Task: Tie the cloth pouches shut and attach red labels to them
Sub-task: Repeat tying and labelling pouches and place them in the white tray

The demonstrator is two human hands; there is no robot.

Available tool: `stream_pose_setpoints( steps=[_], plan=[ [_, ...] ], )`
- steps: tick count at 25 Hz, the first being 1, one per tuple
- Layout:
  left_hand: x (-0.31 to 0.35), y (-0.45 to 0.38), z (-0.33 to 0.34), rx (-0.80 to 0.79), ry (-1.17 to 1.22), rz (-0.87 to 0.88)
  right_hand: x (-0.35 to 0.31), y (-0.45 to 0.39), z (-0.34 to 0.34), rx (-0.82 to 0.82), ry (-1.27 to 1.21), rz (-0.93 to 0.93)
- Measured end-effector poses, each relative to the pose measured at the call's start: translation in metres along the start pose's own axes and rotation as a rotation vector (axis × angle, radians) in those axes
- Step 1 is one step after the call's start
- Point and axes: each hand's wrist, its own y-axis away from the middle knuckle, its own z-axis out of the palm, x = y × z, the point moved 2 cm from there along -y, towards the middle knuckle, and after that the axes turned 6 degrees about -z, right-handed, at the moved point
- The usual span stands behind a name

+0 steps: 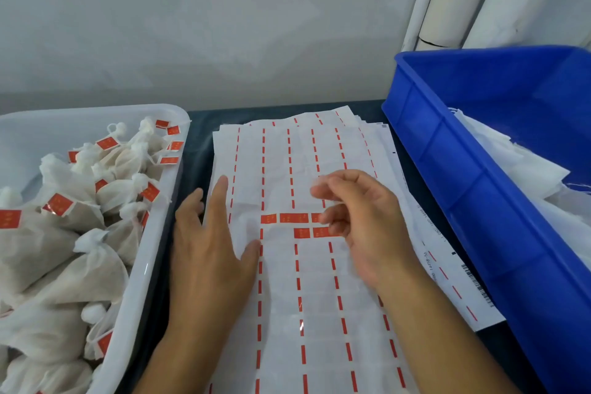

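We see the few remaining red labels (289,218) mid-sheet, lying in rows across the label sheet (278,297) — just under our right hand (361,221), its fingers loosely curled, empty; the left hand (211,233) presses flat at the sheet's left edge.

White cloth pouches (80,217), tied shut and tagged with red labels, are piled in the white tray at the left. A few red labels (293,218) are left on the mostly stripped backing sheet (319,297), laid flat at centre.
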Motion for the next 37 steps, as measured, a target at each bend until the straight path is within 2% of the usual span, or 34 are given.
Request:
stream_pose_setpoints(
  steps=[3, 9, 12, 14, 17, 22, 27, 37],
  plan=[
    [0.026, 0.003, -0.001, 0.027, -0.079, 0.087, -0.007, -0.007, -0.017, 0.152, -0.168, -0.058],
    [0.111, -0.02, 0.041, -0.243, 0.013, 0.317, -0.007, -0.012, -0.043, 0.646, -0.217, -0.291],
    [0.135, -0.032, 0.068, -0.262, -0.013, 0.369, -0.008, -0.013, -0.046, 0.736, -0.186, -0.372],
    [0.143, -0.038, 0.086, -0.274, -0.069, 0.39, -0.007, -0.013, -0.045, 0.726, -0.192, -0.391],
    [0.143, -0.046, 0.094, -0.271, 0.02, 0.391, -0.004, -0.013, -0.045, 0.697, -0.161, -0.394],
    [0.113, -0.042, 0.067, -0.315, 0.332, 0.248, -0.002, -0.015, -0.043, 0.675, -0.159, -0.38],
    [0.082, -0.03, 0.032, -0.419, 0.519, 0.154, -0.001, -0.012, -0.037, 0.607, -0.137, -0.353],
    [0.035, -0.011, 0.017, -0.386, 0.684, 0.037, 0.003, -0.006, -0.019, 0.398, 0.023, -0.304]
  ],
)
